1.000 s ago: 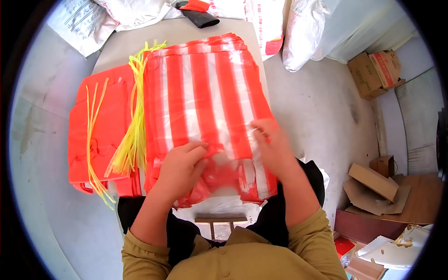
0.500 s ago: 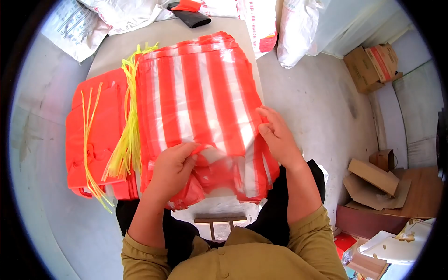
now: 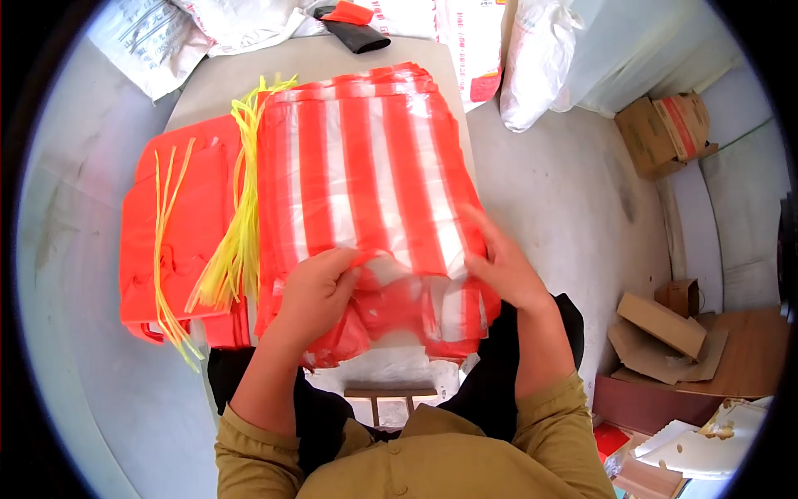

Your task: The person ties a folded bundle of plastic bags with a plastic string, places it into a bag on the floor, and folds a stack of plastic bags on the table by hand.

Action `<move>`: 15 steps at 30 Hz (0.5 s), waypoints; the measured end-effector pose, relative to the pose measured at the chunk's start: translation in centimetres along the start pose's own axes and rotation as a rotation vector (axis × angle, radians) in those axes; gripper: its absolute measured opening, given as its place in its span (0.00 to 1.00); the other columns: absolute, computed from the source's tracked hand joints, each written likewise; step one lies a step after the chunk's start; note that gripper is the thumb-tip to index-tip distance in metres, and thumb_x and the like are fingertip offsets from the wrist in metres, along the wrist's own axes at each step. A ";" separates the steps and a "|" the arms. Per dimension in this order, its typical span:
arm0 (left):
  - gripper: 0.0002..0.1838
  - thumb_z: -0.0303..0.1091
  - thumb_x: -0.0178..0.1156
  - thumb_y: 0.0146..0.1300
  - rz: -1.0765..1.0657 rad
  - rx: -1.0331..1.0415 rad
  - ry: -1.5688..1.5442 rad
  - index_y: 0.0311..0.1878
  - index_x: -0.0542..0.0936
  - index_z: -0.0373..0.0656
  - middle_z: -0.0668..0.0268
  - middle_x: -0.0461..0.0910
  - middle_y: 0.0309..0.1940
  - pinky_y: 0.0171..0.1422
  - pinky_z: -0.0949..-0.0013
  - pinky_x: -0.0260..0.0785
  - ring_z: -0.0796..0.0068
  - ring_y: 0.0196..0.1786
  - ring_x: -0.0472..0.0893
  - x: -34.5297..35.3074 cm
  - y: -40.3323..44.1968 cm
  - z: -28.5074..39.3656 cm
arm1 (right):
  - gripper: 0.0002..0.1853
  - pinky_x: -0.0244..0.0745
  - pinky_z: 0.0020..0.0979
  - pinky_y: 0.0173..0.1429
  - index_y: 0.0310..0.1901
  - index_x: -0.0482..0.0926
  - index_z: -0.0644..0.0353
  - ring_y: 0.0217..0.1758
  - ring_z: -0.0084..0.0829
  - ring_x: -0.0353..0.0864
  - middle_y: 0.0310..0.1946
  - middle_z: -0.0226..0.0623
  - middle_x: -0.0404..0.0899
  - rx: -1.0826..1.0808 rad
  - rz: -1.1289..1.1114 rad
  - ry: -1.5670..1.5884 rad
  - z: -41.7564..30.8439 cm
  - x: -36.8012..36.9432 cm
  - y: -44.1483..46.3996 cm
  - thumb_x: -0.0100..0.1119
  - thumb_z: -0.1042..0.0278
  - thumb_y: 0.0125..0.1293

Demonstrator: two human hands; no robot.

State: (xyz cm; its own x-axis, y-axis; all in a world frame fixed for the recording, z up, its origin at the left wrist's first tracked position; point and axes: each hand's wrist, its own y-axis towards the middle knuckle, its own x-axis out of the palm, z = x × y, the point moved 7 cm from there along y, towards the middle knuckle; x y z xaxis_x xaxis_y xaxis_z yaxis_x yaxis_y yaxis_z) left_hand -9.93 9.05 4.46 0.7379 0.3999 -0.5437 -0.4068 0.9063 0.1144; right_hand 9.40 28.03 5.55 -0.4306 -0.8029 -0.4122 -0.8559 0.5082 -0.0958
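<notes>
A stack of red-and-white striped plastic bags (image 3: 366,175) lies on the table in front of me. My left hand (image 3: 320,291) pinches the bag plastic near the stack's lower edge, its fingertips pressed together. At the stack's right edge, my right hand (image 3: 507,266) rests with thumb and fingers apart, its fingertips slightly blurred. Between the hands the plastic is crumpled and raised. A bundle of yellow ties (image 3: 241,208) runs along the stack's left side. Further left, a few more yellow ties (image 3: 164,241) lie on folded red bags (image 3: 187,208).
White printed sacks (image 3: 150,41) and a black roll with a red piece (image 3: 357,35) are at the table's (image 3: 332,56) far side. Cardboard boxes (image 3: 652,137) stand on the floor at right; opened cardboard (image 3: 665,333) lies at lower right.
My right hand has slid down along the stack's right edge and its fingers have spread. My left hand keeps its pinch on the plastic. The camera view has shifted slightly.
</notes>
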 end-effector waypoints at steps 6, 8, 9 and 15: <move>0.08 0.28 0.62 0.67 -0.035 0.178 0.249 0.48 0.82 0.41 0.57 0.86 0.45 0.48 0.54 0.78 0.49 0.45 0.85 0.3 -0.5 0.9 | 0.27 0.72 0.38 0.72 0.71 0.75 0.66 0.69 0.36 0.80 0.62 0.44 0.83 -0.083 -0.664 0.263 -2.9 1.4 -3.5 0.58 0.68 0.72; 0.09 0.27 0.63 0.63 -0.071 0.274 0.368 0.46 0.82 0.41 0.60 0.86 0.48 0.48 0.55 0.79 0.51 0.45 0.86 0.8 -0.8 1.4 | 0.25 0.74 0.38 0.70 0.68 0.77 0.67 0.66 0.36 0.82 0.58 0.43 0.85 -0.040 -0.693 0.352 -1.9 1.7 -3.4 0.58 0.69 0.72; 0.09 0.27 0.63 0.62 -0.078 0.328 0.420 0.46 0.82 0.41 0.61 0.86 0.49 0.48 0.56 0.80 0.53 0.45 0.86 1.1 -1.1 1.5 | 0.24 0.74 0.38 0.68 0.68 0.77 0.68 0.64 0.36 0.83 0.56 0.42 0.86 -0.004 -0.663 0.350 -1.5 1.8 -3.1 0.57 0.69 0.73; 0.10 0.30 0.64 0.59 -0.090 0.493 0.535 0.45 0.83 0.43 0.62 0.87 0.56 0.52 0.57 0.82 0.57 0.51 0.87 2.2 -2.2 2.4 | 0.15 0.74 0.28 0.59 0.59 0.81 0.63 0.55 0.20 0.78 0.51 0.28 0.83 0.177 -0.377 0.287 -0.3 3.5 0.0 0.51 0.67 0.80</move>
State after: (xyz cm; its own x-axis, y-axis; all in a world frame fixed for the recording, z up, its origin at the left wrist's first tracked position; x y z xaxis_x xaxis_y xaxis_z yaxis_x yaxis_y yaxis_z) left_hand -6.12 8.23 4.95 0.3417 0.3132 -0.8861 0.0255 0.9394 0.3419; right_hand 7.82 25.10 4.34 -0.1834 -0.9814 -0.0560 -0.9160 0.1913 -0.3526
